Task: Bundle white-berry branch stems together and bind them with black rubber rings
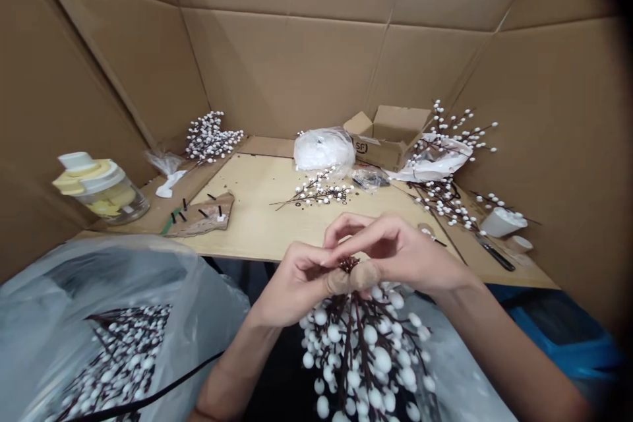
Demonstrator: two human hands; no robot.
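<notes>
Hands together, the left hand (297, 283) and right hand (400, 254) are grasping the top of a white-berried artificial spray (363, 349), their fingers (346, 227) curling closely around its dark stems (349, 265). Two rounded tan shapes (353, 279) are pressing together at the pinch, though it is hard to tell whether they are wrapped stems or covered thumbs. The spray is hanging below the hands, just off the near edge of a pale wooden surface (247, 231). Handling of the stem tops appears to be the step at hand, and the bunch looks to call for a steady pinch. Beside the left arm, a translucent plastic bag (54, 303) is holding more berry sprays (119, 356). Across the surface, a loose spray (314, 191) is lying near a bagged white bundle (324, 150) and an open cardboard box (388, 138). A glass jar of yellow sponges (101, 188) is standing at far left, while a black-handled knife (497, 256) and white cup (502, 222) are sitting at right, with cardboard walls (281, 66) enclosing the scene.
</notes>
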